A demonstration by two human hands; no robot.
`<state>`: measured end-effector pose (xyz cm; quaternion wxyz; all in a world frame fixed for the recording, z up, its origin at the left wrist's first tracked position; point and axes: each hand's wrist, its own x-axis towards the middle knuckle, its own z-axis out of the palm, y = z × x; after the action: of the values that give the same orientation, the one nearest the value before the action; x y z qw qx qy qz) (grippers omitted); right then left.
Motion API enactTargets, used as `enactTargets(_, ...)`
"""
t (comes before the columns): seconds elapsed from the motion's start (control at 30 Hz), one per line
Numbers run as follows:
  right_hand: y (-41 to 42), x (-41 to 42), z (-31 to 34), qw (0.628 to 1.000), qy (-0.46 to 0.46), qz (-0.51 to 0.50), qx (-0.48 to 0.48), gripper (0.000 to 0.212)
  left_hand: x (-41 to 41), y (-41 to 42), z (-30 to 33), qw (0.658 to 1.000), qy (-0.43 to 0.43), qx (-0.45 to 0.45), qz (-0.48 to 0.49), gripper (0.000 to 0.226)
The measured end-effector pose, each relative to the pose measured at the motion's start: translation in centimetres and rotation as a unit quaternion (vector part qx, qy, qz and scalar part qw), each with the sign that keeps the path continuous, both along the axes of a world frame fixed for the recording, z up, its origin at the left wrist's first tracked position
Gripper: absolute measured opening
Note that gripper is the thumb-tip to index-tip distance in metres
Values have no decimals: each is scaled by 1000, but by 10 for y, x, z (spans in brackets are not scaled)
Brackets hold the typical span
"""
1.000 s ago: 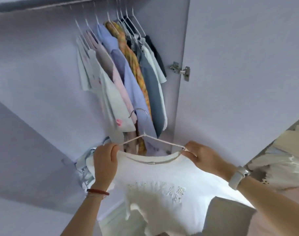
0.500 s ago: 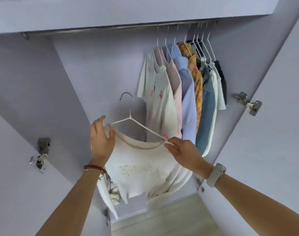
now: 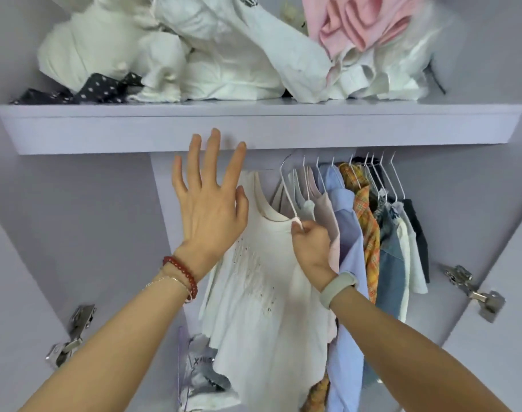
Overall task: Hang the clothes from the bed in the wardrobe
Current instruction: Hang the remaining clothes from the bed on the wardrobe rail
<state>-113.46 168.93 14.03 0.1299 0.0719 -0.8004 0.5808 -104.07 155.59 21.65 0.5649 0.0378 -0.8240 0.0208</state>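
While you face the open wardrobe (image 3: 75, 218), a metal hinge (image 3: 72, 334) shows on its left wall. Your left hand (image 3: 209, 209) is raised with fingers spread wide and straight, holding nothing, its thumb just beside the white T-shirt (image 3: 259, 286). That shirt hangs on a white hanger (image 3: 288, 191) whose hook reaches up behind the shelf (image 3: 164, 129) edge — the rail itself is hidden. Your right hand (image 3: 311, 248) pinches the hanger's right tip at the shirt's shoulder. Further right hang other garments (image 3: 369, 233) — pink, blue, orange plaid, denim, white, dark. Crumpled white and pink clothes (image 3: 224, 55) are piled on the shelf above.
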Motion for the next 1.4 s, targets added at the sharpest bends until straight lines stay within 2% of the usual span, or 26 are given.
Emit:
enactTargets(0.13, -16, -28, 20, 999, -16, -12, -27, 19, -24, -3, 15, 997, -51, 9, 54, 70)
enactTargets(0.27, -27, -55, 27, 1000, 7, -11, 18, 22, -35, -12, 10, 994, -54, -12, 94, 76)
enactTargets(0.4, -30, -65, 14, 998, -21, -3, 61, 25, -37, -14, 10, 992, -54, -20, 109, 80)
enactTargets(0.53, -28, -57, -1, 998, -11, 30, 62, 12, -34, -12, 11, 990, -76, -16, 117, 80)
enactTargets(0.67, -13, -46, 0, 992, 30, 84, 93, 27, -31, -6, 10, 992, -89, 12, 91, 80)
enactTargets(0.8, 24, -16, 1, 976, 124, 96, 154, 42, -20, 10, -25, 991, -77, 108, 8, 66)
enactTargets(0.87, 51, 6, -5, 961, 180, 83, 195, 42, -14, 24, -56, 982, -107, 154, -23, 61)
enactTargets(0.97, 95, 36, -33, 936, 225, 34, 267, 41, -6, 47, -107, 967, -189, 164, -47, 56)
enactTargets(1.17, 188, 107, -118, 931, 79, -58, 352, 43, 14, 115, -196, 926, -320, 142, -139, 51)
enactTargets(1.27, 237, 158, -157, 913, -13, -97, 396, 46, 31, 166, -232, 879, -411, 139, -199, 52)
enactTargets(1.4, 304, 228, -188, 887, -122, -173, 410, 48, 55, 245, -264, 816, -485, 69, -307, 50)
